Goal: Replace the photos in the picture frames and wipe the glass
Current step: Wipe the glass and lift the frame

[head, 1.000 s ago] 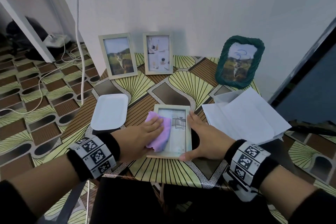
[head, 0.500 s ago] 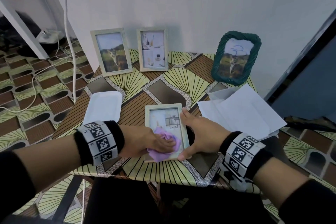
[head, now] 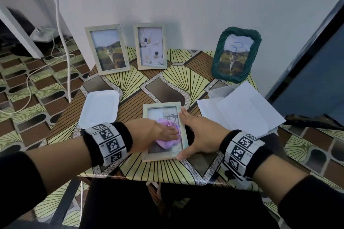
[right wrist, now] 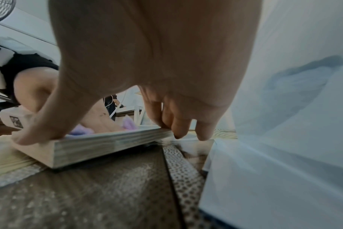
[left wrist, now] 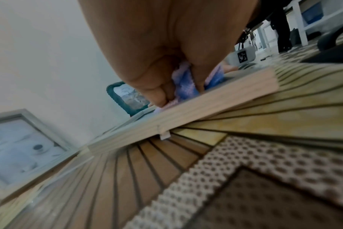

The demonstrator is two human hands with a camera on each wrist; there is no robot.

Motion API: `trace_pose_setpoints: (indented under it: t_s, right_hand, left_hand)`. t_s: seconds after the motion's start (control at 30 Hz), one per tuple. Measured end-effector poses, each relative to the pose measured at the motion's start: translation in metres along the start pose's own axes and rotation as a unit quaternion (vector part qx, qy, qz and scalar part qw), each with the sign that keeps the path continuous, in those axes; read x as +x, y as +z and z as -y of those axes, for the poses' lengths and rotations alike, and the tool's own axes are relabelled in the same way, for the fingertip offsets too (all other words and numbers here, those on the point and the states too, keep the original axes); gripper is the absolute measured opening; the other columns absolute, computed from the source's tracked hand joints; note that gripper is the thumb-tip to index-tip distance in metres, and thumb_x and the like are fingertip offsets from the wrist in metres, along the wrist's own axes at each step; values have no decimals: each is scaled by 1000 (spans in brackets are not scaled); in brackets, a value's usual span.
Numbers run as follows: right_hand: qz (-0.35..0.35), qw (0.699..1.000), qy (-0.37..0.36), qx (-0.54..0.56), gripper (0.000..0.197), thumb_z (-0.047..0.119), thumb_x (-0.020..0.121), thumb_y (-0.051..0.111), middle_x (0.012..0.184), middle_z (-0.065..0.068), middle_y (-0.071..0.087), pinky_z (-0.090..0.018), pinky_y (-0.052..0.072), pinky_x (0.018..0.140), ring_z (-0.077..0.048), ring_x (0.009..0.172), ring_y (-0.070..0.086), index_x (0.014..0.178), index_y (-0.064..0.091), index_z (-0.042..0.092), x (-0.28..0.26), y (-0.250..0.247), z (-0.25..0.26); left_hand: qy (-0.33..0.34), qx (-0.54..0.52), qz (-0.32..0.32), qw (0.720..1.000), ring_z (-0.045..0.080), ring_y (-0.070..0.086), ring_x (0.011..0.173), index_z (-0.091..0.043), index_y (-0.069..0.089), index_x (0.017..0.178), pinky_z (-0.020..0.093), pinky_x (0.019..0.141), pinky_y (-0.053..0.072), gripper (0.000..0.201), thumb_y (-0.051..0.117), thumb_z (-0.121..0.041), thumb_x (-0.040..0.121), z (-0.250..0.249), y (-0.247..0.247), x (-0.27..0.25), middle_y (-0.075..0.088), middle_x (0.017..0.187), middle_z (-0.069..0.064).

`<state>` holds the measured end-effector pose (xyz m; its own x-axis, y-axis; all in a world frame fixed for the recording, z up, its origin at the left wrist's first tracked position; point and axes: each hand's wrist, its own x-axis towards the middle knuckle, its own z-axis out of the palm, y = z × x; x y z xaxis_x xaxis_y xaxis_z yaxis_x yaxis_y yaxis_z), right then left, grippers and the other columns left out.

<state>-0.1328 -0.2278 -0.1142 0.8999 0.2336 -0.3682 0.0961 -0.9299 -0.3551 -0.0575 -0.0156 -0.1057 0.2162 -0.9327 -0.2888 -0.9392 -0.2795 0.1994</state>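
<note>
A pale wooden picture frame (head: 162, 107) lies flat, glass up, near the table's front edge. My left hand (head: 160, 134) grips a crumpled purple cloth (head: 167, 142) and presses it on the lower right of the glass. In the left wrist view my left hand's curled fingers (left wrist: 158, 86) bunch the cloth (left wrist: 186, 89) above the frame's side (left wrist: 205, 105). My right hand (head: 195, 135) holds the frame's right side, thumb on the near corner and fingers at the far end. The right wrist view shows the thumb (right wrist: 41, 124) on the frame (right wrist: 100, 148).
Two pale frames (head: 107, 50) (head: 151, 46) and a green woven frame (head: 235, 57) stand against the wall. A white tray (head: 99, 109) lies left of the flat frame. Loose white papers (head: 240, 109) lie to its right, close to my right hand. Cables run over the floor at left.
My left hand has dragged the cloth from the upper left of the glass down and across to its lower right. My right hand has stayed on the frame's right side.
</note>
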Motion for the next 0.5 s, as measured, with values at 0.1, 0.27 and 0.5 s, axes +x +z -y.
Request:
trace_pose_setpoints:
  t_s: [0.1, 0.27, 0.5]
  right_hand:
    - [3, 1000, 6, 4, 145, 77, 51, 76, 163, 8, -12, -46, 25, 119, -30, 151, 13, 156, -6, 20, -1, 1, 0]
    - [-7, 1000, 14, -7, 143, 77, 54, 75, 165, 1, -7, -44, 9, 124, -25, 150, 16, 157, -2, 14, -2, -2, 6]
    - [2, 999, 36, -20, 144, 77, 53, 76, 165, 0, -5, -41, 12, 123, -26, 150, 15, 157, 0, 12, -3, -8, 12]
  left_hand:
    - [-56, 38, 5, 998, 6, 18, 148, -31, 21, 153, 32, 122, 19, 72, 48, 1, 95, 9, -4, 13, 17, 161, -11]
    - [-123, 9, -42, 991, 9, 30, 143, -28, 27, 152, 15, 116, 14, 64, 50, -6, 97, 26, -10, 16, 26, 159, -12]
    - [-201, 37, -38, 978, 16, 41, 138, -25, 29, 153, 33, 108, 39, 63, 50, -10, 96, 11, -10, 20, 37, 155, -4]
